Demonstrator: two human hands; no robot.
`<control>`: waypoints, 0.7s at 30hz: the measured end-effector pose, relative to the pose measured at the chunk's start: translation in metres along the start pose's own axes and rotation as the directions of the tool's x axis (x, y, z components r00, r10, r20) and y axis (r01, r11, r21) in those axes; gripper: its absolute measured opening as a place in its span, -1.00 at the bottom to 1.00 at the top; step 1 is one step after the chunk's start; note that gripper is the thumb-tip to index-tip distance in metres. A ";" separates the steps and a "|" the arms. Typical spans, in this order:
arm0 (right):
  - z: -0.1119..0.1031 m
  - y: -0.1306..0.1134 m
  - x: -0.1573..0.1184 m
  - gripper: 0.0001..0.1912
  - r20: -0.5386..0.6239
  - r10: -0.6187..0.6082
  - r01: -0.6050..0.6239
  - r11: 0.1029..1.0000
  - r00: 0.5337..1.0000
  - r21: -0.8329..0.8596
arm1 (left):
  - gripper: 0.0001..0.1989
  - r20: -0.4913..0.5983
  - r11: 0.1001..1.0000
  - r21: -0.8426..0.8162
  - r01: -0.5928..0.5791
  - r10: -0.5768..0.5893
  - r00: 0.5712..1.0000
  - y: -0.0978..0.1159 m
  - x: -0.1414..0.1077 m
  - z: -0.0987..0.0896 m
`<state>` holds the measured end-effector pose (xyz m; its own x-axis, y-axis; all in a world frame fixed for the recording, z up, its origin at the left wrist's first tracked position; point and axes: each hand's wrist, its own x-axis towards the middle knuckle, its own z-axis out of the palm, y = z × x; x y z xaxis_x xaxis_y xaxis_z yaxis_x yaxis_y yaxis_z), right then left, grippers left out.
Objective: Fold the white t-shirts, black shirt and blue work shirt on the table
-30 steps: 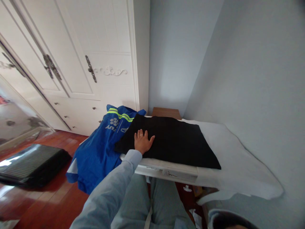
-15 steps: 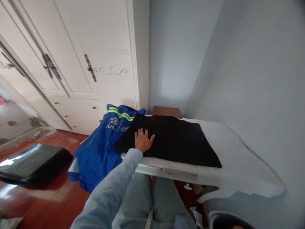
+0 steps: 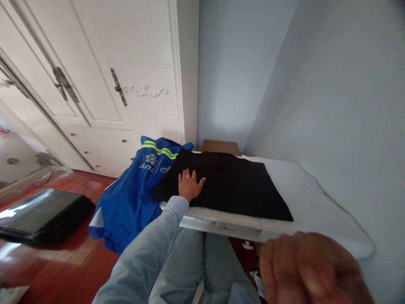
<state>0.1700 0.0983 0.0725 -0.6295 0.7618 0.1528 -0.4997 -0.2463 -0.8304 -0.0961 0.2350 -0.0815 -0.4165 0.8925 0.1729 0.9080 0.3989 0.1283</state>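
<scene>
My left hand (image 3: 190, 186) lies flat on the left part of a black piece of cloth (image 3: 234, 185), fingers spread, with a ring on one finger. The cloth is spread fairly smooth over a white-covered ironing board (image 3: 319, 202). Close to the camera at the lower right, my right hand (image 3: 311, 270) is raised with its fingers curled in; it is blurred, and whatever it might hold is hidden. Beside the cloth, a blue garment (image 3: 134, 198) with a yellow-green reflective stripe and grey lettering hangs over the board's left end.
A white wardrobe (image 3: 142, 46) stands at the back left, near a small brown wooden surface (image 3: 221, 146). The grey wall (image 3: 341, 97) runs along the right. A dark, plastic-wrapped case (image 3: 47, 217) lies on the red wooden floor (image 3: 79, 270); scraps of white paper (image 3: 247, 245) lie below the board.
My right hand has come up into view at the lower right, where a dark rounded shape showed before. My left hand and the black cloth stay put.
</scene>
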 end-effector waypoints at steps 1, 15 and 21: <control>0.003 0.005 0.009 -0.73 -0.041 0.023 -0.021 0.999 0.999 0.037 | -0.22 0.000 1.000 0.001 -0.001 0.001 1.000 0.000 0.000 0.000; -0.015 0.063 0.048 -0.71 -0.123 0.224 -0.164 0.913 0.967 0.373 | -0.23 -0.015 1.000 -0.019 0.002 -0.002 1.000 0.000 0.000 0.000; -0.011 0.062 0.047 -0.64 -0.100 0.196 -0.152 0.930 0.976 0.334 | -0.24 -0.018 1.000 -0.022 -0.004 0.004 1.000 -0.001 0.000 0.001</control>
<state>0.1162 0.1261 0.0223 -0.6524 0.7549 -0.0671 -0.5677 -0.5455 -0.6166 -0.0968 0.2350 -0.0820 -0.4138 0.8901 0.1910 0.9085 0.3905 0.1489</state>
